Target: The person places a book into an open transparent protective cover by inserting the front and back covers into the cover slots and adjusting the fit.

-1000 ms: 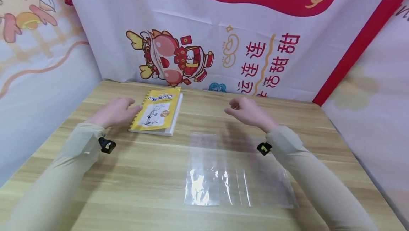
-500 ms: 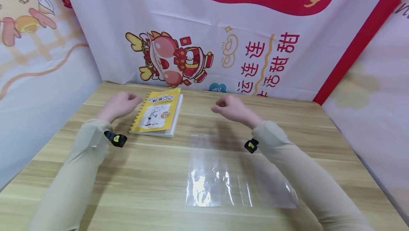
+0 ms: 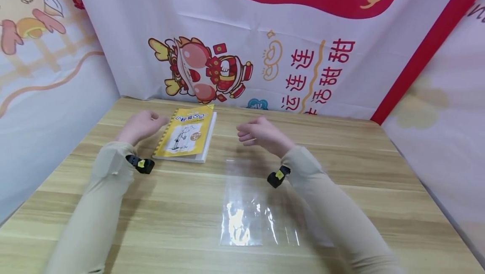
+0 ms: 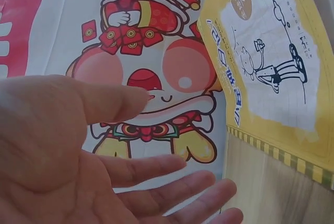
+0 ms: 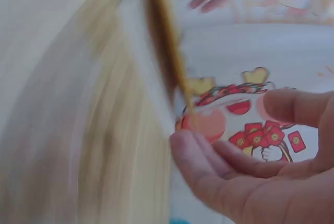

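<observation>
A yellow paperback book [image 3: 184, 135] lies on the wooden table, its front cover lifted a little from the white pages at the right side. Just left of its spine, my left hand [image 3: 140, 126] hovers above the table; the left wrist view shows its thumb and fingers [image 4: 156, 177] spread apart, holding nothing. My right hand [image 3: 263, 134] is in the air to the right of the book, apart from it. In the right wrist view the right fingers [image 5: 203, 166] are loosely bent with nothing between them. A clear plastic sleeve [image 3: 242, 206] lies flat, partly under the right forearm.
A printed cloth backdrop [image 3: 227, 17] with a cartoon dragon hangs behind the table's far edge. More printed cloth [image 3: 57, 63] covers the left side. Black wrist cameras [image 3: 142, 164] are strapped to both sleeves.
My right hand has moved left toward the book, its forearm passing over the plastic sleeve. The left hand rose slightly beside the spine, then stayed nearly still. The book has not moved.
</observation>
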Available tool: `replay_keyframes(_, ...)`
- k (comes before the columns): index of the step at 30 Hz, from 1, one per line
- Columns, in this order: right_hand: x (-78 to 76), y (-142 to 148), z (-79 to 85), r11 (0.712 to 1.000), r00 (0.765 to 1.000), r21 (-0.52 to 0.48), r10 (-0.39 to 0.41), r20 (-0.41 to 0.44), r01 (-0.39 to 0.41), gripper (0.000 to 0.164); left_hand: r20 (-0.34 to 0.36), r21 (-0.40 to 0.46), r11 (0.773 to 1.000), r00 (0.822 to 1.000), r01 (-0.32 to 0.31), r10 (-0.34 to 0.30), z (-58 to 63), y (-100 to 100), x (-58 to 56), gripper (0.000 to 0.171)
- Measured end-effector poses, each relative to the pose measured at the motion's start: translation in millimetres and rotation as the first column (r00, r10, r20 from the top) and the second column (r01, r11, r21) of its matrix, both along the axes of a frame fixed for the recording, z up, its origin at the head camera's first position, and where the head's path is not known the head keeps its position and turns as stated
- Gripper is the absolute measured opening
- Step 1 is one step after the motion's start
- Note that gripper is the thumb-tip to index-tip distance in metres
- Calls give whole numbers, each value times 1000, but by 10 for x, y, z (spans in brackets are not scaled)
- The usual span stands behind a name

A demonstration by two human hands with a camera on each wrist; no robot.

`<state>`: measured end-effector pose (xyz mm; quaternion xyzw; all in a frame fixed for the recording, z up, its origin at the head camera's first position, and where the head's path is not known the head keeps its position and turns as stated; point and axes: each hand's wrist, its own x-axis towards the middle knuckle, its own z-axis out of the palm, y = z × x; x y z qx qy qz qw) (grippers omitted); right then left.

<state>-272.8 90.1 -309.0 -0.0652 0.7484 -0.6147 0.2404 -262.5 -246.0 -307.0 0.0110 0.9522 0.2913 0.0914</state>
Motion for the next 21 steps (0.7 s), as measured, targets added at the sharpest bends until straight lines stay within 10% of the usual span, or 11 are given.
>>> replay_keyframes(8,24,-272,-89,965,964,-232,-60,259,122,39,41,-42,999,999,-16,18,-53,-37,-4,90)
replay_keyframes(21,-94,-608,-262,945,904,-215,-143,402,245,60,176,-57,998,984,23,-13,-101,-9,-32,77)
